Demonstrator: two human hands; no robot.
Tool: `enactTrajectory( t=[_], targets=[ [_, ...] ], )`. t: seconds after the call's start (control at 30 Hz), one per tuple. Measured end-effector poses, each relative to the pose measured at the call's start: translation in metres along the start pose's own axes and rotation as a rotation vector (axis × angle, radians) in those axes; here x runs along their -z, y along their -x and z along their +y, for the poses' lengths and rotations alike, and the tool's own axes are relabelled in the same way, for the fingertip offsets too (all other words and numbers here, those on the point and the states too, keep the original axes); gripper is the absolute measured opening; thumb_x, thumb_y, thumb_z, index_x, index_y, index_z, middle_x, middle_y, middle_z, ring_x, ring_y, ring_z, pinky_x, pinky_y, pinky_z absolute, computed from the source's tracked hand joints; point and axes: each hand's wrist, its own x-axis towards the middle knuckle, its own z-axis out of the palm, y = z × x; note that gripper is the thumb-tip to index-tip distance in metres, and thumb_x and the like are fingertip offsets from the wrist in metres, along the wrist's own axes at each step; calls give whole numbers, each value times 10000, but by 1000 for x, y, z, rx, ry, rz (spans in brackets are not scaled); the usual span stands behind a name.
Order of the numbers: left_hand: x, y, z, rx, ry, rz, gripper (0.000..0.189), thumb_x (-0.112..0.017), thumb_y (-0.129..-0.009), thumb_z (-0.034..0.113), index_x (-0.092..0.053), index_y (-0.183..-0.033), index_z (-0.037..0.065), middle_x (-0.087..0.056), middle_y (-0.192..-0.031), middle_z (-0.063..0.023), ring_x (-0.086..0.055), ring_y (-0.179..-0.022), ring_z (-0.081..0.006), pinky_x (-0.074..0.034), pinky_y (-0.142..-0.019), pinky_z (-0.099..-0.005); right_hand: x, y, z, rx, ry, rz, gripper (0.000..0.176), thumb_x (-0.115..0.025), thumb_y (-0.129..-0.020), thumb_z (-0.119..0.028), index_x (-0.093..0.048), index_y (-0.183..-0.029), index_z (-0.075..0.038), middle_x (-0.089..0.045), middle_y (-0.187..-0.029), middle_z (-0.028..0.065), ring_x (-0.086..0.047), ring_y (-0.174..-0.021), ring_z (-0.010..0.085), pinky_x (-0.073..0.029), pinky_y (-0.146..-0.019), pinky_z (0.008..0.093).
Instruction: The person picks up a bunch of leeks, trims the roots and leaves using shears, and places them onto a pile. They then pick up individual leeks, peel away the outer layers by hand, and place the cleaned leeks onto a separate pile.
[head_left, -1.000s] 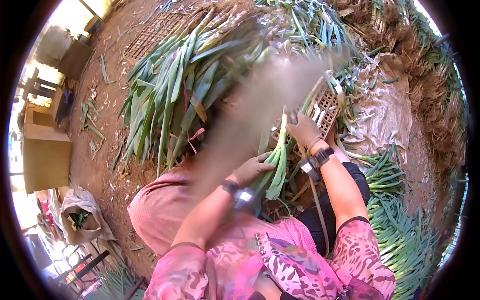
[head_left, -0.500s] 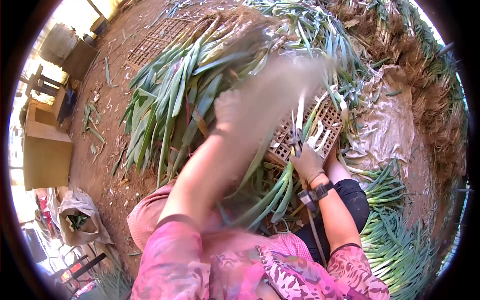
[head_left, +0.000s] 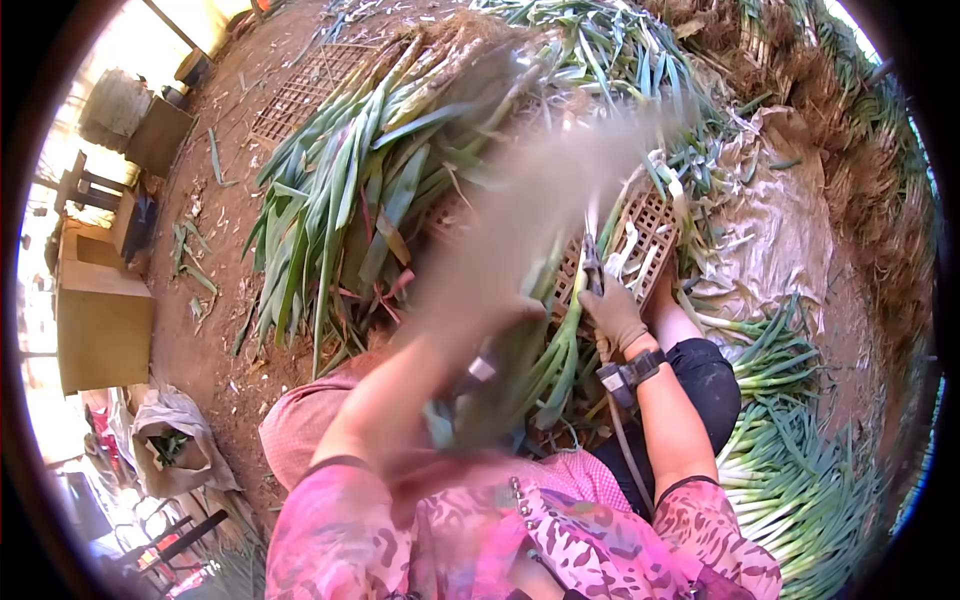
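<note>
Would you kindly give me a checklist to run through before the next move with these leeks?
1. Right hand closed on blade: ok.
2. Left hand steady on leeks: cannot tell, blurred.
3. Left fingers away from blade: cannot tell.
4. Blade pointing away from the body: ok.
5. Crate lying beneath the blade: ok.
6. Trimmed pile apart from both hands: ok.

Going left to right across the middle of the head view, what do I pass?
In order: wooden box → heap of long green leaves → blurred left hand → right hand gripping a dark tool → plastic sheet.
</note>
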Motion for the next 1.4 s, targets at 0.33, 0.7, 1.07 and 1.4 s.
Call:
enactTrajectory(
  t=[0.33,0.7,1.07,1.4],
  targets=[
    [-71,17,-64,28,797,-12,411,-710,-943,344,-669,-1187,15,-697,-1000,-30,-645,-862,-109,-541,-786,-289,10,142,-42,26,-71,-148,424,-694,-822,-317,-596,-1148,-64,-683,-928,239,-642,-897,456,-507,-795,509],
    [-78,15,-69,23,653,117,639,-522,-989,607,-684,-1151,11,-681,-975,-29,-604,-842,-102,-513,-790,-271,4,45,-55,141,106,-59,451,-662,-832,-347,-597,-1131,-15,-693,-959,257,-674,-932,425,-531,-848,495],
    [-79,-5,-88,353,1081,143,720,-367,-1025,594,-648,-1215,-41,-685,-1119,-151,-628,-999,-224,-472,-925,-346,15,-5,-69,67,148,-103,473,-667,-851,-382,-619,-1092,22,-699,-984,247,-674,-934,416,-531,-846,457],
    [-149,-41,-182,130,644,-79,570,-364,-1069,518,-629,-1253,48,-653,-1206,-85,-596,-1073,-221,-448,-999,-336,23,-58,-91,13,310,-11,516,-631,-831,-424,-627,-1123,1,-712,-1067,237,-690,-1016,380,-532,-892,454]
  ],
)
